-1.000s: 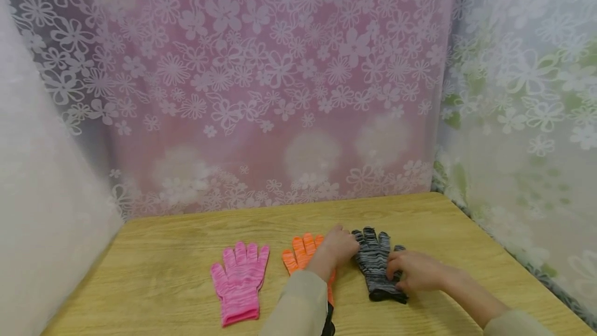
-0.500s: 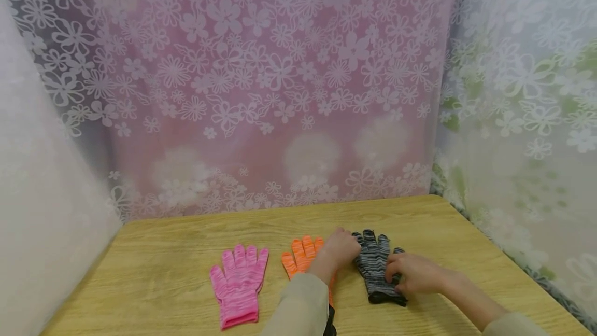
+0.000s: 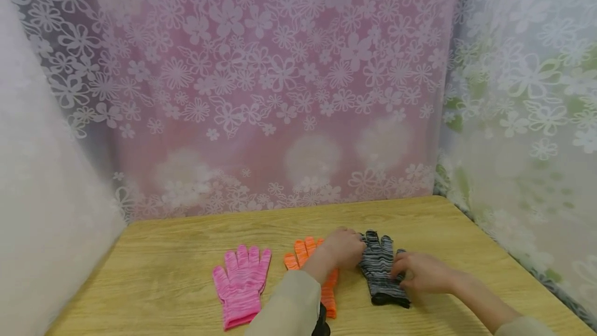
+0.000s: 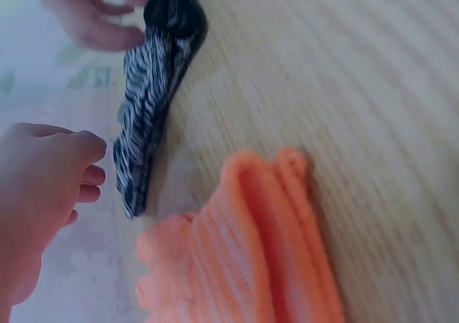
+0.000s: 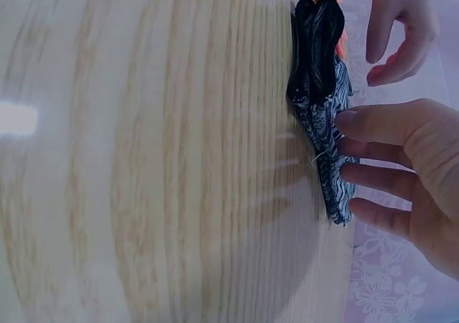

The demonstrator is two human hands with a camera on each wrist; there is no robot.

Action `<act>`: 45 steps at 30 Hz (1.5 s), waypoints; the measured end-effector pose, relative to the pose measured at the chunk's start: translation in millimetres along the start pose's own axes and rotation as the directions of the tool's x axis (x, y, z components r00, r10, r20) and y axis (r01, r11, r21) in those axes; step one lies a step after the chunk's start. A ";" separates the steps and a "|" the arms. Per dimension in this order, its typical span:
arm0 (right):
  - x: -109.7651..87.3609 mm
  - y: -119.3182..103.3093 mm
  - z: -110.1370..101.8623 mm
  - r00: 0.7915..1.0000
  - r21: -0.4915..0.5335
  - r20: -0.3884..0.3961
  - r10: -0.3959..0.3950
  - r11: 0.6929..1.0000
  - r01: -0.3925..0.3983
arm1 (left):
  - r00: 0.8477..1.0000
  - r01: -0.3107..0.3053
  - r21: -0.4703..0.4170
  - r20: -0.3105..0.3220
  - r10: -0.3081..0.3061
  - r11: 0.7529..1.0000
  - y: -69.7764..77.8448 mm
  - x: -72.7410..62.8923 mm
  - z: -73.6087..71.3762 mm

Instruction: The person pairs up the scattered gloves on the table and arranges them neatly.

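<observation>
A black-and-grey knit glove [image 3: 377, 266] lies flat on the table at the right, fingers pointing away and black cuff toward me. My left hand [image 3: 345, 249] is beside its fingers on the left, thumb close to the glove's edge in the left wrist view. At the other side, my right hand [image 5: 423, 165] touches the glove with fairly straight, spread fingertips. An orange knit glove [image 3: 330, 294] lies under my left forearm, which covers its middle. Farther left is a pink knit glove [image 3: 242, 287], spread flat with its cuff toward me.
The gloves rest in a row on a wood-grain table [image 3: 163, 263]. A pink flowered curtain [image 3: 275, 92] hangs behind the far edge, with pale curtains along the left and right sides [image 3: 522, 170].
My left hand has shifted slightly right, and my left sleeve has moved off the orange glove's cuff, which now shows. The black-and-grey glove and my right hand have shifted slightly right.
</observation>
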State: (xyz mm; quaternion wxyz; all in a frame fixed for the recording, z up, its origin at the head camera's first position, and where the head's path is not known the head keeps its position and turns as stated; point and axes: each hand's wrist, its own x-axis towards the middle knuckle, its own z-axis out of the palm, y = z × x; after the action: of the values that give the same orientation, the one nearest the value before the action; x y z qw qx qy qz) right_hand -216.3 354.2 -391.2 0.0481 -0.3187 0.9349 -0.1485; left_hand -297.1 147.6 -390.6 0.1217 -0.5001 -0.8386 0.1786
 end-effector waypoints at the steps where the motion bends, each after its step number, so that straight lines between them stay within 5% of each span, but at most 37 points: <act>1: -0.4 0.6 -0.5 1.000 0.004 -0.006 0.001 1.000 -0.001 | 1.000 -0.020 0.015 -0.013 0.020 1.000 1.7 -1.7 -3.0; 8: -3.5 8.8 2.4 0.999 0.004 -0.031 0.020 1.000 -0.020 | 0.969 -0.230 0.019 -0.089 0.230 0.973 25.4 -16.1 -13.4; 14: -1.3 13.9 -4.0 0.994 0.030 -0.081 0.071 0.997 -0.069 | 0.943 -0.334 -0.087 -0.021 0.333 0.939 45.7 -27.9 -15.2; 19: 10.3 17.3 -14.7 0.986 -0.031 -0.147 0.076 0.996 -0.081 | 0.937 -0.346 -0.137 -0.007 0.348 0.928 51.8 -32.1 -8.7; 30: 56.1 24.8 -27.6 0.988 -0.154 -0.153 0.004 0.988 -0.028 | 0.919 -0.388 -0.038 -0.094 0.384 0.921 52.5 -41.4 3.9; 39: 81.7 35.8 -14.1 0.985 -0.280 -0.160 -0.066 0.960 0.018 | 0.903 -0.410 0.020 -0.130 0.409 0.912 55.2 -45.9 6.4; 45: 90.5 37.0 -0.2 0.989 -0.281 -0.147 0.001 0.959 -0.043 | 0.902 -0.417 -0.018 -0.130 0.411 0.909 55.1 -46.9 7.6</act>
State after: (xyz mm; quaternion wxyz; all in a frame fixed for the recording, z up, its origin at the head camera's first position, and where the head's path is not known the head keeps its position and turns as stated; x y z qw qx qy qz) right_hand -309.5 326.9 -402.0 -0.0647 -0.3000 0.9511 -0.0354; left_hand -234.2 129.0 -421.9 0.1210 -0.6795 -0.7079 0.1501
